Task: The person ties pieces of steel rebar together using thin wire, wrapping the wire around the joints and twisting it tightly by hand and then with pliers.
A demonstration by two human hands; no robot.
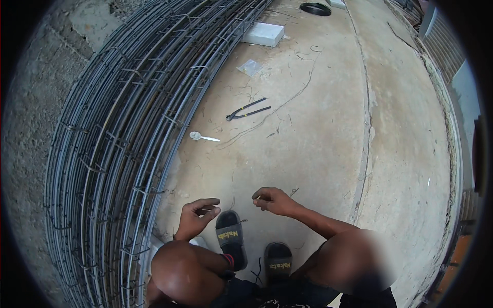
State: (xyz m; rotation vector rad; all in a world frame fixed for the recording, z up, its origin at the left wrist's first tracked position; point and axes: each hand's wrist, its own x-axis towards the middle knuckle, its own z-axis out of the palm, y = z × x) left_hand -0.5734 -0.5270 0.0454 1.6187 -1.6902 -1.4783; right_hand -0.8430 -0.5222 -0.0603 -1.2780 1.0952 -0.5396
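Note:
My left hand (pixel 200 215) hovers beside the black slide sandal on my left foot (pixel 230 245), fingers bent and thumb apart, nothing visible in it. My right hand (pixel 269 200) is curled above the concrete just right of that sandal; whatever its fingertips hold, if anything, is too small to make out. A short thin wire lies between my hands. Farther forward lie black-handled pincers (pixel 244 109) with open handles and a white plastic spoon (pixel 204 137).
Long bundled rebar cages (pixel 118 128) run along my left, beside rough ground. A white block (pixel 262 34), a small clear bag (pixel 249 68) and a black coil (pixel 315 8) lie ahead on the concrete slab (pixel 318 133), with loose wires. Corrugated sheeting (pixel 441 46) edges the right.

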